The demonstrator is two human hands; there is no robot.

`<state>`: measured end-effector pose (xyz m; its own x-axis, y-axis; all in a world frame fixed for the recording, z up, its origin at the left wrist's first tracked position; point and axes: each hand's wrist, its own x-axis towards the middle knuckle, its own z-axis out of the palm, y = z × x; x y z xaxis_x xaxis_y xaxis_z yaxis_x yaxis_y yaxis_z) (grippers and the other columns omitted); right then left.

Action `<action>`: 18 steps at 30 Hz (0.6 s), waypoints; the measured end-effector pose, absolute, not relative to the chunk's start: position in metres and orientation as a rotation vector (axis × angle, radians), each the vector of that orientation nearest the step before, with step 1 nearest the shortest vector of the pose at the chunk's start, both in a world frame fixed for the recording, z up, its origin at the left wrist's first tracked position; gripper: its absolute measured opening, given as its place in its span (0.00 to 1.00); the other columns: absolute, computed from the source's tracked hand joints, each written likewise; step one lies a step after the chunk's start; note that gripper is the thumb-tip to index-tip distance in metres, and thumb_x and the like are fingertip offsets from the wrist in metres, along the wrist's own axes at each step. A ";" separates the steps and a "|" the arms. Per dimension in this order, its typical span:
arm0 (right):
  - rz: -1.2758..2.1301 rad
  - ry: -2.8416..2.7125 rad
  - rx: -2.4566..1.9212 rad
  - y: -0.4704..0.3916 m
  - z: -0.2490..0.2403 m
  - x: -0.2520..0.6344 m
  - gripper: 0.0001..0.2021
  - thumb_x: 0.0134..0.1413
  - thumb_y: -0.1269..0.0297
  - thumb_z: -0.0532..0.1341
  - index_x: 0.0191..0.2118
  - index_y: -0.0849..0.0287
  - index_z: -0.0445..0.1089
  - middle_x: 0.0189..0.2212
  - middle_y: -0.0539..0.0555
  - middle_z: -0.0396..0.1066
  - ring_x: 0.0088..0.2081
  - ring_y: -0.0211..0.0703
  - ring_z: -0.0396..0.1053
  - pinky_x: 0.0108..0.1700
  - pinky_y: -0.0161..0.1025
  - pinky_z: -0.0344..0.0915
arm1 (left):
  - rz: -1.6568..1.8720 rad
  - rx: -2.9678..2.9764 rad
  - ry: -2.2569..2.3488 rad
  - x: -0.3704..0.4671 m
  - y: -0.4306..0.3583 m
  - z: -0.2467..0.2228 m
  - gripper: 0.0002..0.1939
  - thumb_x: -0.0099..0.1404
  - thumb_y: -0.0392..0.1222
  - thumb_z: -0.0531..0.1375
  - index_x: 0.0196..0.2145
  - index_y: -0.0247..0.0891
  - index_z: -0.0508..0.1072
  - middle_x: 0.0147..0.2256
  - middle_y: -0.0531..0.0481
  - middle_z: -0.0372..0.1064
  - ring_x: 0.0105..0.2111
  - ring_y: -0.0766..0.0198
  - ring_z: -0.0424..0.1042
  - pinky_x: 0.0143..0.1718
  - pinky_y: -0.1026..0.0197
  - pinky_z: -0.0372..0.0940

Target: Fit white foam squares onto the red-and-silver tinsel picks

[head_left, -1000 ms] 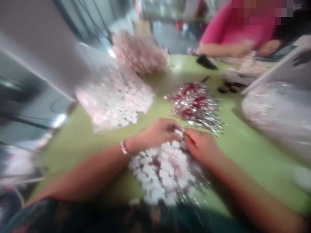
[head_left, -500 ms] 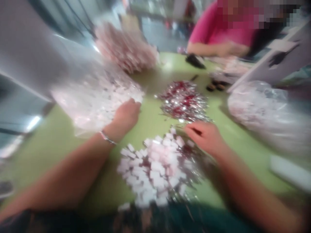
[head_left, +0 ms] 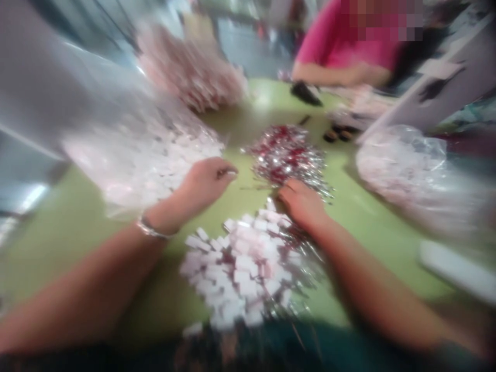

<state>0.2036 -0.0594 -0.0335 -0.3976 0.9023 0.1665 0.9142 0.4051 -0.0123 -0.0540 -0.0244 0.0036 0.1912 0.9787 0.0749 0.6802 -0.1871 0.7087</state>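
Note:
My left hand [head_left: 207, 181], a bracelet at its wrist, is closed in a pinch above the green table. A small white piece shows blurrily at its fingertips. Beside it, a clear plastic bag [head_left: 127, 155] spills many small white pieces. My right hand [head_left: 300, 201] is closed, fingers down at the near edge of a pile of thin shiny silver and red pieces [head_left: 289, 152]. What it grips is hidden; a thin dark line lies just left of its fingers. Between my forearms sits a heap of small white and pinkish blocks [head_left: 244, 258], with silver strands at its right side.
At the back left stands a bundle of pale pink strips [head_left: 189, 67]. A second plastic bag [head_left: 403, 170] lies at the right, near a white block [head_left: 457, 268]. Black objects [head_left: 306, 93] lie farther back. Across the table [head_left: 70, 227] sits a person in pink [head_left: 349, 46].
My left hand has come away from the bag's white pieces toward the middle, its fingertips now turned right. My right hand has shifted up and left onto the silver pile's near edge.

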 end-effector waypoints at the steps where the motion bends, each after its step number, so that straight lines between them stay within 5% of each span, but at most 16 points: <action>1: -0.112 -2.476 -1.622 -0.059 -0.033 0.204 0.12 0.65 0.68 0.52 0.37 0.59 0.72 0.39 0.58 0.70 0.39 0.45 0.66 0.32 0.38 0.56 | 0.746 1.893 1.501 -0.051 -0.027 0.004 0.10 0.61 0.42 0.60 0.38 0.38 0.79 0.38 0.46 0.76 0.38 0.58 0.73 0.43 0.58 0.67; 6: 0.075 -2.098 -1.423 -0.053 -0.023 0.214 0.08 0.62 0.68 0.52 0.36 0.58 0.69 0.38 0.58 0.71 0.39 0.46 0.68 0.40 0.41 0.62 | 0.703 1.735 1.360 -0.041 -0.037 0.006 0.10 0.60 0.45 0.63 0.36 0.37 0.79 0.29 0.48 0.76 0.26 0.66 0.71 0.29 0.63 0.65; 9: 0.239 -1.748 -1.456 -0.050 -0.014 0.223 0.06 0.59 0.67 0.54 0.34 0.56 0.68 0.32 0.54 0.72 0.32 0.42 0.67 0.36 0.40 0.63 | 0.686 1.559 1.300 -0.040 -0.037 0.001 0.12 0.60 0.47 0.64 0.38 0.37 0.78 0.24 0.49 0.73 0.21 0.68 0.68 0.23 0.64 0.63; 13: 0.462 -1.454 -1.462 -0.059 0.000 0.222 0.07 0.60 0.65 0.52 0.33 0.56 0.67 0.24 0.49 0.69 0.21 0.36 0.58 0.24 0.35 0.56 | 0.748 1.233 1.112 -0.037 -0.036 -0.009 0.10 0.59 0.43 0.66 0.37 0.36 0.76 0.27 0.48 0.73 0.24 0.68 0.69 0.25 0.64 0.65; 18: 0.510 -1.946 -1.429 -0.088 0.010 0.192 0.06 0.54 0.69 0.57 0.29 0.57 0.70 0.23 0.49 0.71 0.25 0.37 0.64 0.29 0.35 0.59 | 0.694 1.122 0.998 -0.034 -0.041 -0.018 0.12 0.57 0.45 0.68 0.37 0.37 0.77 0.30 0.48 0.75 0.26 0.68 0.71 0.28 0.65 0.66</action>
